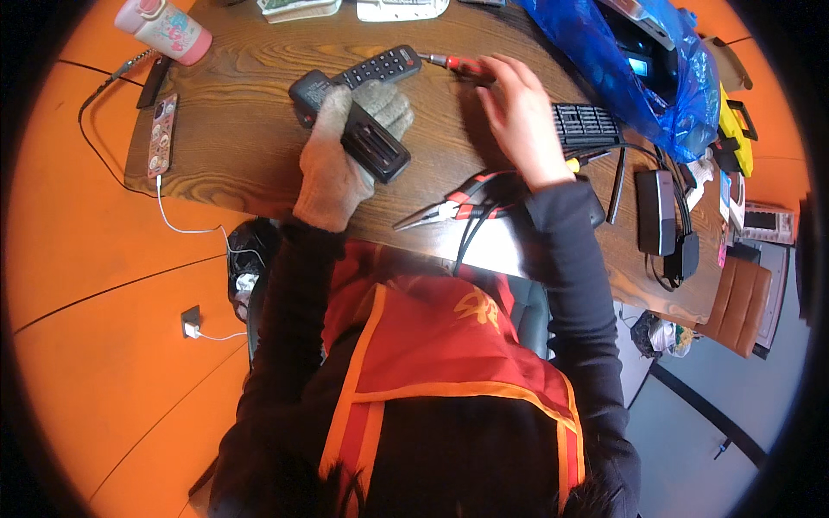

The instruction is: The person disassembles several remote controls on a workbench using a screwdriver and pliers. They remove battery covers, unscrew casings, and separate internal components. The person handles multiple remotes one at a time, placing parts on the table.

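The left hand [334, 160], in a pale grey-beige knitted glove, is closed around a long black plastic handheld device [376, 150], its thumb lying across the casing. The device is held tilted above the dark brown wood-grain table [233, 129], and a long recess shows in its near end. Just beyond the glove lies a slim black remote control [386, 67] with rows of small buttons.

The bare right hand [522, 112] is half open, thumb apart from the fingers, at the handle of a red-and-black screwdriver [466, 66]; whether it grips the handle cannot be told. The screwdriver's tip points toward the remote control.

Nearer the person, long-nosed pliers with red-and-black handles [453, 210] lie near the table's front edge, between the forearms. A black slotted panel [587, 125] sits just right of the right hand, and beyond that panel is a crumpled, shiny blue plastic bag [691, 108]. A pink-and-white bottle [173, 34] stands at the far left.
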